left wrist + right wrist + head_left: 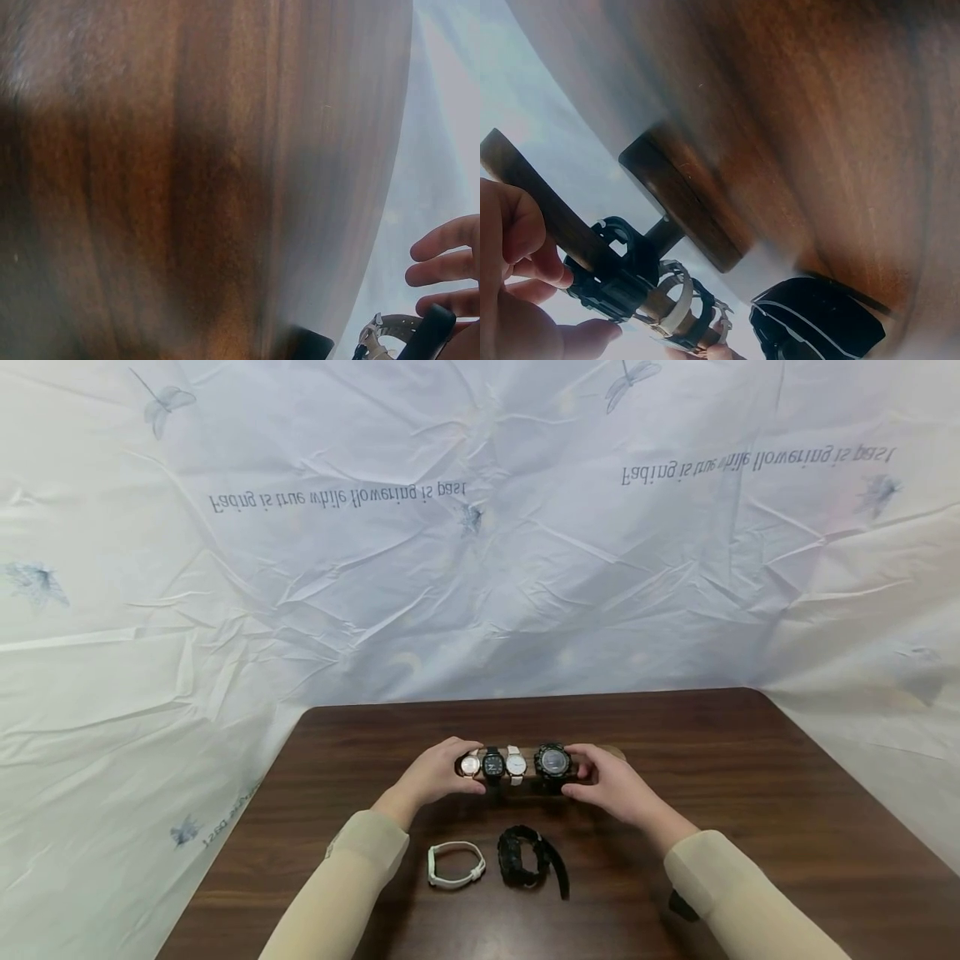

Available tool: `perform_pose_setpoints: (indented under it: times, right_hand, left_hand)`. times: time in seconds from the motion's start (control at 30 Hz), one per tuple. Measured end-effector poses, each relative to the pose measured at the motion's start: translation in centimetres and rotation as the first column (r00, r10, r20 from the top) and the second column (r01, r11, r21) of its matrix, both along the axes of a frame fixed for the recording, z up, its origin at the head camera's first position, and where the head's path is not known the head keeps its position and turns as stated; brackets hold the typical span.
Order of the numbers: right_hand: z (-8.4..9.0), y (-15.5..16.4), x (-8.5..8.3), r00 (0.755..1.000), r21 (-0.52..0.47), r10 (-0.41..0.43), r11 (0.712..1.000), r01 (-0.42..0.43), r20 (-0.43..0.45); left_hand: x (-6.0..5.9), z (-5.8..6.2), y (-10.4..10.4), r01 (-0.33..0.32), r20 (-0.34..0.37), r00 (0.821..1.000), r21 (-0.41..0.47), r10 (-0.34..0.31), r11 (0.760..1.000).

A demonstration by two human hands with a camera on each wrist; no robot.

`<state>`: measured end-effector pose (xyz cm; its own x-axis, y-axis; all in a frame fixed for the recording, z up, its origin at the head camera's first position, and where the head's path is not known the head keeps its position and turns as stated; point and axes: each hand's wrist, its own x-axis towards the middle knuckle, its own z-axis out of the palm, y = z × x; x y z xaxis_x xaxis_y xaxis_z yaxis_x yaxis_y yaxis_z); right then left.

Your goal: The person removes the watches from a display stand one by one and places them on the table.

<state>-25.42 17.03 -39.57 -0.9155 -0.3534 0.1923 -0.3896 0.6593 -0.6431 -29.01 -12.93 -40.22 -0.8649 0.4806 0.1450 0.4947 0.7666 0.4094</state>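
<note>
A wooden watch stand [540, 766] sits near the middle of the dark counter [750, 793], its bar carrying four watches in a row — a rose-gold watch [470, 765] at the left end, then a black watch [492, 765], a white-strapped watch [516, 765] and a chunky black sports watch [552, 761]. Both forearms, in beige sleeves, reach in from the near edge and converge on the stand. The left hand [437, 772] curls round the bar's left end, thumb underneath. The right hand [609, 783] grips the right end, fingers over the top and thumb below — the right wrist view shows the bar [525, 195] pinched there, with the stand's round base [681, 202] on the counter. Nearer than the stand lie a white band [455, 865] and, just right of it, a black strap watch [528, 857].
</note>
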Motion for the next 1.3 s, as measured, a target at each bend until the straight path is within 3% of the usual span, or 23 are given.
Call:
perform_pose_setpoints:
  times: [0.43,1.3]
  right_hand:
    - [0.6,-0.2,-0.7,1.0,0.021,0.024,0.999,-0.025,0.012]
    - [1.6,-0.8,-1.6,0.998,0.173,0.02,0.984,-0.03,0.056]
  left_hand:
    - [-0.2,-0.3,-0.1,0.008,-0.009,1.0,-0.005,-0.008,1.0]
    - [-0.1,-0.2,0.0,0.011,-0.01,1.0,-0.008,-0.011,1.0]
